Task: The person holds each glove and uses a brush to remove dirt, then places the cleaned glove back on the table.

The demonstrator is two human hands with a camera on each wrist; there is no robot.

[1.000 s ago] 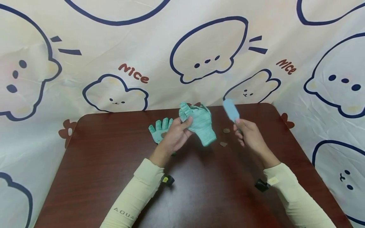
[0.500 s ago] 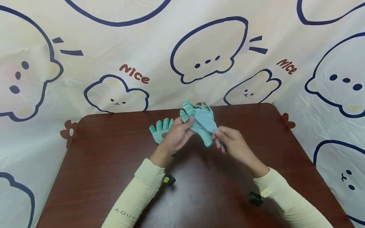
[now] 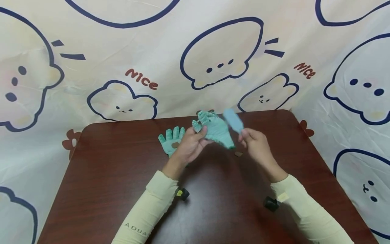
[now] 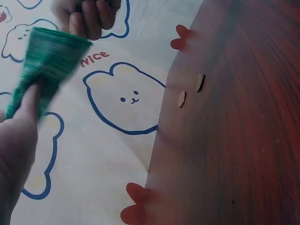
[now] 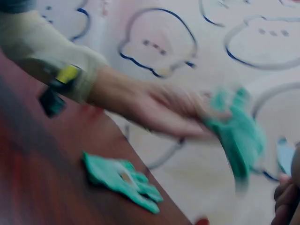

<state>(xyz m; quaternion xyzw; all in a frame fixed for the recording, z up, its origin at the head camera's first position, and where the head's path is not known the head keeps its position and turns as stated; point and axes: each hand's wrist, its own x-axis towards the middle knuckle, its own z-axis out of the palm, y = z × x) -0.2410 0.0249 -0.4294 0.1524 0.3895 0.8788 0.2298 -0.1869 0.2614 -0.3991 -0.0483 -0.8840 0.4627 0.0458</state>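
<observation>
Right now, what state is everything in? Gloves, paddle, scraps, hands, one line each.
Left hand: gripping one glove.
Held glove: off the table, cuff toward the paddle side.
Right hand: holding the blue paddle.
Blue paddle: raised beside the held glove; contact unclear.
Other glove: lying on the table, fingers spread, brown spot facing up.
Two brown scraps: lying on the table, apart.

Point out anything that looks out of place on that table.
A small flat brown scrap and a second brown scrap lie loose on the reddish-brown wooden table, apart from the green knitted glove and the light-blue flat paddle being held. Loose and unheld, they look like stray debris. Nothing looks spilled.
</observation>
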